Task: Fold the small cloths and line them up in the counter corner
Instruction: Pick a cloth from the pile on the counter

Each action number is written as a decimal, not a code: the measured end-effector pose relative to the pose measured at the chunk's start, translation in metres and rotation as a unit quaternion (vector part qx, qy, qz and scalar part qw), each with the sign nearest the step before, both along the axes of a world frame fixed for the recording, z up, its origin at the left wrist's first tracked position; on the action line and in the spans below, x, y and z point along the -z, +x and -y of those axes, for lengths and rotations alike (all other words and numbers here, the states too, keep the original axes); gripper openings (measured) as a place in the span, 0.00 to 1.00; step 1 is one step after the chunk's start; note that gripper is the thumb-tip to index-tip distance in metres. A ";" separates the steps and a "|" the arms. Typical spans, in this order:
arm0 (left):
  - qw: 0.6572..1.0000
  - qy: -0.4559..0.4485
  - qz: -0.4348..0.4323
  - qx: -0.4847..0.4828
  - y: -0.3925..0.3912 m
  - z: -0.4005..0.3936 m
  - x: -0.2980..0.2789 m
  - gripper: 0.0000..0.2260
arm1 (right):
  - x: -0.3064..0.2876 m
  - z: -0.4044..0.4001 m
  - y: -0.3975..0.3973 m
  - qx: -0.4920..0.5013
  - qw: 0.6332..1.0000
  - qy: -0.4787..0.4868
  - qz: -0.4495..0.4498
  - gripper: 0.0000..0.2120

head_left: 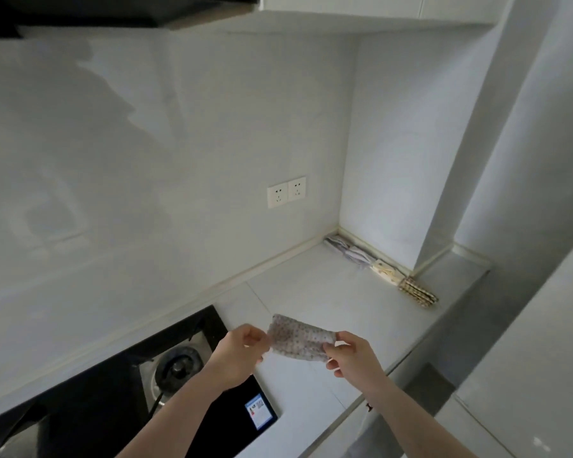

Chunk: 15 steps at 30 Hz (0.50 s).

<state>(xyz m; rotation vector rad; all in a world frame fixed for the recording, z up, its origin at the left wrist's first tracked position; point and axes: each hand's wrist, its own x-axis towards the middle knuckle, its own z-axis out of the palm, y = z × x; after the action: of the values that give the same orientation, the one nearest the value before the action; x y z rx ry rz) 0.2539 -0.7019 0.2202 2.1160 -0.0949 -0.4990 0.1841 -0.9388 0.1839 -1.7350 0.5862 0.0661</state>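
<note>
Lower centre of frame: left hand and right hand each have their grip pinched on one end of a dotted cloth, held above the white tabletop. Three folded cloths line the wall, centre right. Stove lower left.

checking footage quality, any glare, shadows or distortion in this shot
Head view: wide-angle bending curves the backsplash wall, which carries a soft shadow of the person; light is dim and even, with no harsh glare; the dotted cloth looks slightly soft.
</note>
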 end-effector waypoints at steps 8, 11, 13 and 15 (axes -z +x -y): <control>0.997 0.067 0.024 0.026 0.053 0.015 0.008 0.03 | 0.062 0.073 0.065 0.231 0.956 0.149 -0.096 0.03; 0.995 0.094 0.033 0.026 0.076 0.023 0.013 0.03 | 0.089 0.102 0.095 0.229 0.961 0.096 -0.123 0.06; 0.993 0.110 0.041 0.020 0.093 0.030 0.017 0.03 | 0.102 0.123 0.119 0.205 0.967 0.057 -0.137 0.07; 0.992 0.119 0.047 0.004 0.111 0.038 0.020 0.03 | 0.109 0.145 0.147 0.191 0.971 0.041 -0.137 0.07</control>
<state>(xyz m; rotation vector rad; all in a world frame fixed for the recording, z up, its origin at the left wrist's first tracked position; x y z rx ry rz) 0.3653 -0.7397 0.2000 2.3738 -0.1007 -0.4333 0.3309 -1.0836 0.0754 -1.5171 1.0973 0.0569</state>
